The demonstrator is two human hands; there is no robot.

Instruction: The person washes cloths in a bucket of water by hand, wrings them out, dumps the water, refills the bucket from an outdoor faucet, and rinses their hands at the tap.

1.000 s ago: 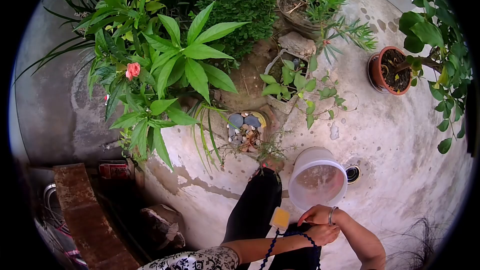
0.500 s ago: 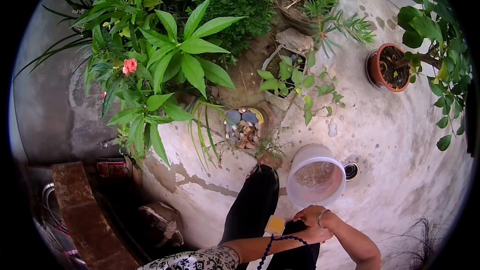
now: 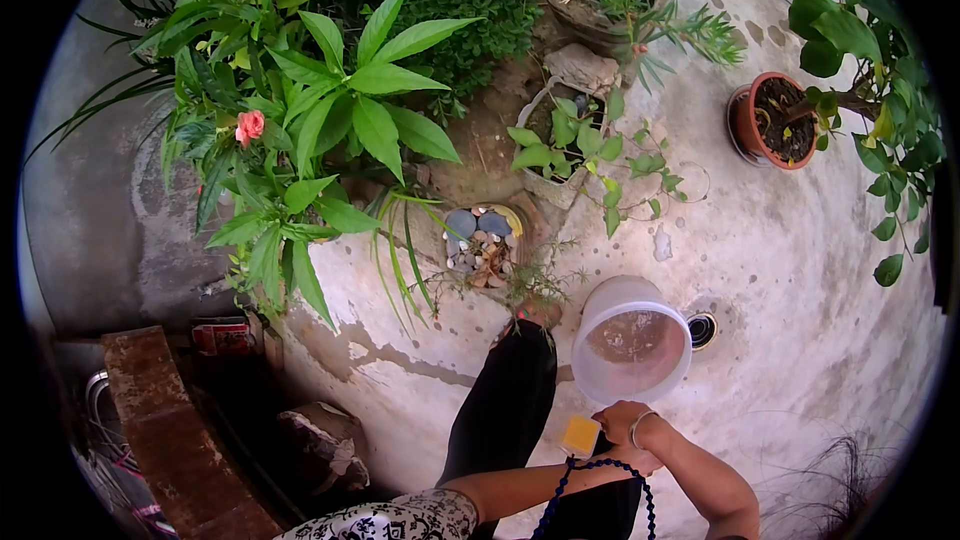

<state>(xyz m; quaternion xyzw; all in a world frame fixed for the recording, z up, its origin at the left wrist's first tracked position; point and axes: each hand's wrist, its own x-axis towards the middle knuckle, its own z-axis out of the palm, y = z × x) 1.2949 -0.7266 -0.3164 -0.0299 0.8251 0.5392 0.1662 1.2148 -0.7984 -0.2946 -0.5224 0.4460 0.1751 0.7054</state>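
My right hand (image 3: 622, 422), with a metal bangle at its wrist, is curled closed just in front of a pale plastic tub (image 3: 622, 302); what its fingers hold, if anything, is hidden. My left hand (image 3: 636, 459) reaches across from the left and meets my right wrist, its fingers mostly out of sight. A yellow square tag in a clear case (image 3: 580, 436) hangs on a dark blue braided cord (image 3: 560, 490), close to my right fingers. The tub is tilted towards me, its inside wet-looking and brownish.
A floor drain (image 3: 703, 331) lies right of the tub. Beyond are a stone-filled pot (image 3: 520, 240), a square planter (image 3: 553, 188) and a terracotta pot (image 3: 745, 128). Leafy plants (image 3: 370, 105) fill the upper left. A rusty metal strip (image 3: 160, 410) and a rock (image 3: 325, 445) lie lower left.
The yellow tag has swung up and to the right, nearer my right hand. My right hand has risen slightly. The whole view has shifted a little.
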